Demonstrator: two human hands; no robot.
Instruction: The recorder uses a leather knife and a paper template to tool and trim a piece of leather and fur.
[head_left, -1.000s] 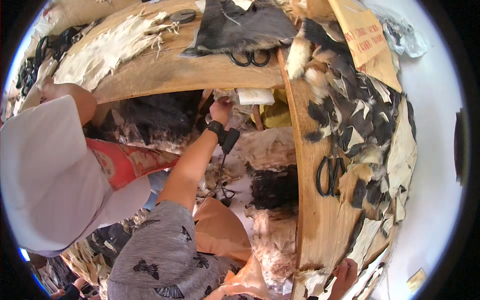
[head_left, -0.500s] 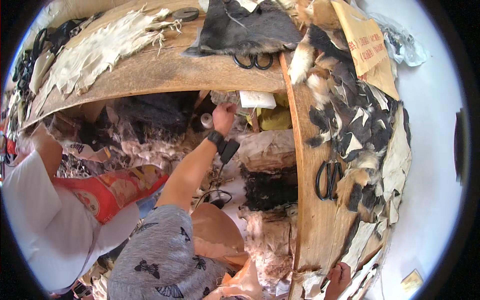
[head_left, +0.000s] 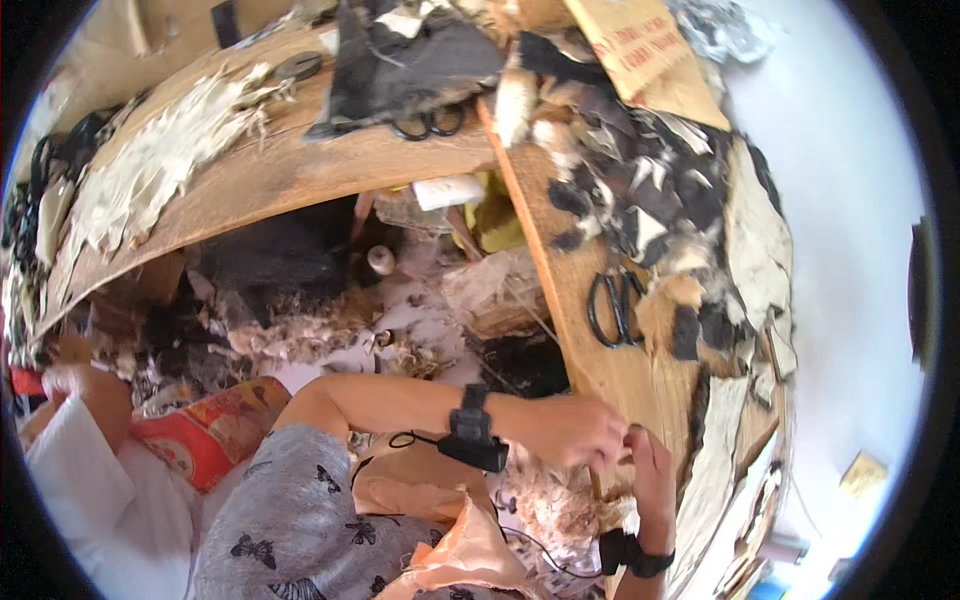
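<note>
My left hand (head_left: 590, 432), with a black device strapped at its wrist, is closed in a pinch beside the wooden board's edge (head_left: 532, 235). My right hand (head_left: 650, 462) is close against it, fingers pinched at something too small to make out. A thin pale strand (head_left: 530, 308) runs from the opening toward my fingers. Black-handled scissors (head_left: 615, 308) lie above my hands among fur scraps (head_left: 690, 310) and pale hide strips (head_left: 715, 470). A white spool (head_left: 380, 260) is down in the opening, below a white block (head_left: 447, 192).
A co-worker in white clothing (head_left: 90, 500) is at my left near a red bag (head_left: 215, 432). The upper board (head_left: 190, 190) carries a white hide (head_left: 150, 155), a dark pelt (head_left: 400, 75) and scissors. A paper sack (head_left: 645, 60) lies at the top right beside a white wall (head_left: 850, 250).
My left hand has drawn back from the opening down and right to meet my right hand, which has risen. The pale strand now shows. The co-worker's arm is lower, and the view has shifted.
</note>
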